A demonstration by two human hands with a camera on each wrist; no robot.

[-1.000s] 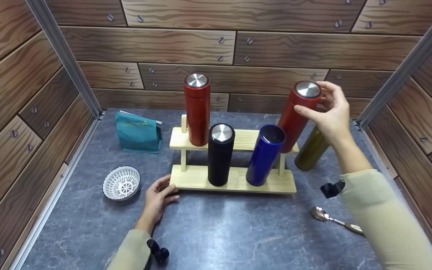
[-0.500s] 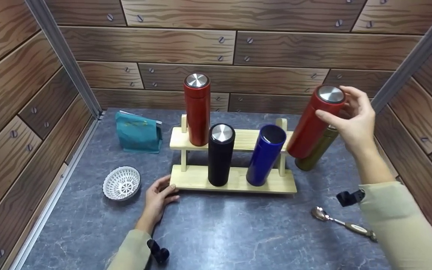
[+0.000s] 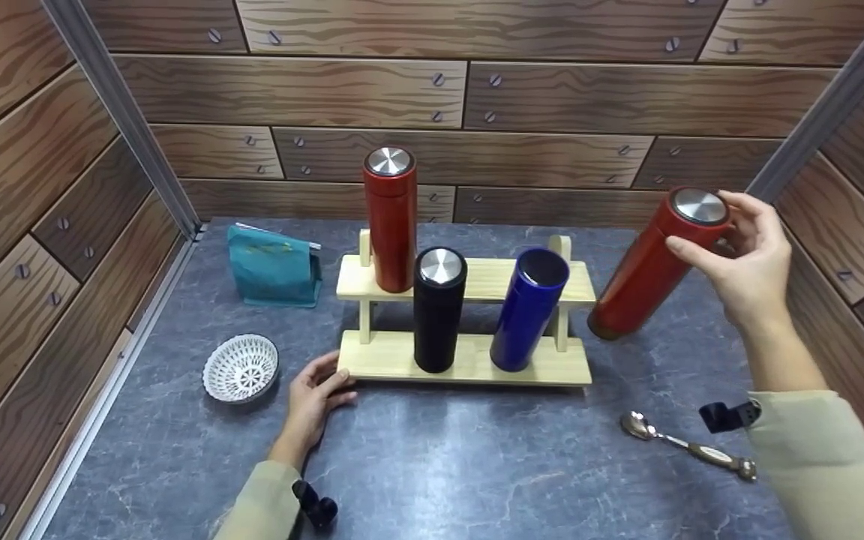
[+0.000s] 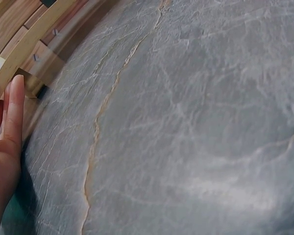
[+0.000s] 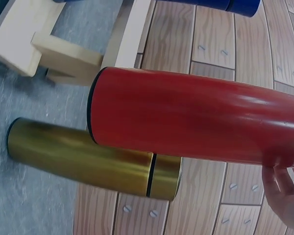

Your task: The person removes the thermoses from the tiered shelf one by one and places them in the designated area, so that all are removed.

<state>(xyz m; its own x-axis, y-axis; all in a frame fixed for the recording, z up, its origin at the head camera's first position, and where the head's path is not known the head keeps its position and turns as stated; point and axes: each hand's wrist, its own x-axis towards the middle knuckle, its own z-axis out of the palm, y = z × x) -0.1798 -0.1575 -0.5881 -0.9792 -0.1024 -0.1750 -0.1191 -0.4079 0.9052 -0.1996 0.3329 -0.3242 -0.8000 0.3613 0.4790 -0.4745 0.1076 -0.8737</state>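
My right hand (image 3: 758, 259) grips a red thermos bottle (image 3: 657, 259) near its silver-topped lid, right of the wooden rack. A gold thermos bottle (image 5: 93, 159) stands on the table, mostly hidden behind the red one in the head view. My left hand (image 3: 312, 397) holds the front left corner of the two-tier wooden rack (image 3: 552, 367); in the left wrist view its fingers (image 4: 14, 107) lie against the board. On the rack's upper tier stands another red thermos bottle (image 3: 393, 232). The lower tier carries a black thermos bottle (image 3: 439, 322) and a blue one (image 3: 526, 319).
A teal pouch (image 3: 271, 266) stands left of the rack, with a white woven basket (image 3: 214, 375) in front of it. A metal spoon (image 3: 687, 444) lies at the front right. Wood-patterned walls enclose the table on the left, back and right.
The right hand has lifted the red thermos bottle off the rack's upper tier and carried it right and toward me, now overlapping the gold bottle. The left hand stays at the rack's corner.
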